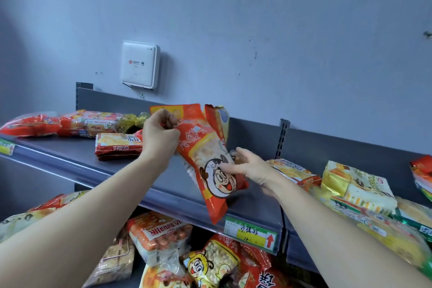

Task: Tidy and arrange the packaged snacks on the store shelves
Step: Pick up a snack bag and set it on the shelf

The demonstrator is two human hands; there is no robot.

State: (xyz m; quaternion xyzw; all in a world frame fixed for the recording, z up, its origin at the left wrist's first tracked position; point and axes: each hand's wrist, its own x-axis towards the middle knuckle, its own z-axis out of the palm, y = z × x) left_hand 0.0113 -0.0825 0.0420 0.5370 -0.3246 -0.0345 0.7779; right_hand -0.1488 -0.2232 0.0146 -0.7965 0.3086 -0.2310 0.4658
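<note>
Left hand fingers clamp bag top, right hand pinches its side; best set upright against shelf back (bottom first).

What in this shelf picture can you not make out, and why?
Head view:
- Second bag: mostly hidden behind the red bag that the left hand and right hand hold.
- Price tag: printed lines too small to read.
- Red pack at the right: cut off by the frame edge.
- Lower-shelf bags at left: partly covered by the left arm.
</note>
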